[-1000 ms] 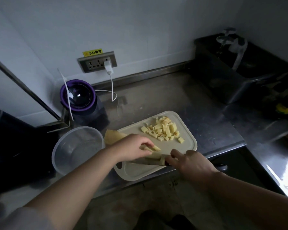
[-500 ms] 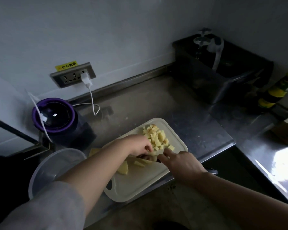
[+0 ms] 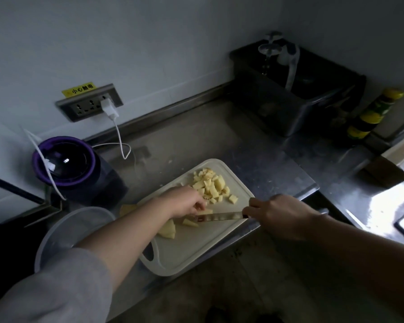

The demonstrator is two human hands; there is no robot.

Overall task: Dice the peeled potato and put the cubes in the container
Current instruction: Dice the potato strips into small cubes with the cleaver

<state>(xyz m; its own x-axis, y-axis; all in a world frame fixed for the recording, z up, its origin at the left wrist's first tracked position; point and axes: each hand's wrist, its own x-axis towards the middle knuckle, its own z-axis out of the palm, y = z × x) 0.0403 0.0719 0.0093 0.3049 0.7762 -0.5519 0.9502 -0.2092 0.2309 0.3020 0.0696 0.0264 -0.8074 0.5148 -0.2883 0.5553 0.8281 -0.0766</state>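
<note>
**A:** While looking down over the steel worktop [image 3: 219, 141], seeing what on the white cutting board [image 3: 191, 250]?

**B:** Diced potato cubes [image 3: 211, 185], heaped at the far end of the board. Nearer, a potato strip [image 3: 205, 211] pinned under the curled fingertips of the left grip [image 3: 187, 201], clamped down on it. Two loose potato chunks [image 3: 168, 229] lying just this side of the blade, close to the forearm.

**A:** And the right grip [image 3: 280, 214]?

**B:** Wrapped tight around the handle of the knife [image 3: 219, 216], handle hidden inside the fist. Blade held low and crosswise over the board, tip toward the left fingers, right beside the strip. Touching or only near, hard to say.

**A:** Where to find the container [image 3: 63, 231]?

**B:** On the worktop, left of the board. Clear plastic, round, partly hidden behind the left forearm and grey sleeve. Contents impossible to make out in the gloom. One more pale potato piece [image 3: 126, 208] showing between container and board, behind the arm.

**A:** Any writing to read?

**B:** Yellow label [image 3: 78, 90] just above the wall socket [image 3: 79, 108], black characters: 小心触电. White charger [image 3: 109, 108] plugged in at the socket's right end, cable looping down to the worktop. Yellow-and-green bottle [image 3: 371, 115] at the far right, print too blurred to read. Dark appliance [image 3: 65, 164] with a purple rim behind the container. Metal tub [image 3: 287, 113] in the far corner.
</note>
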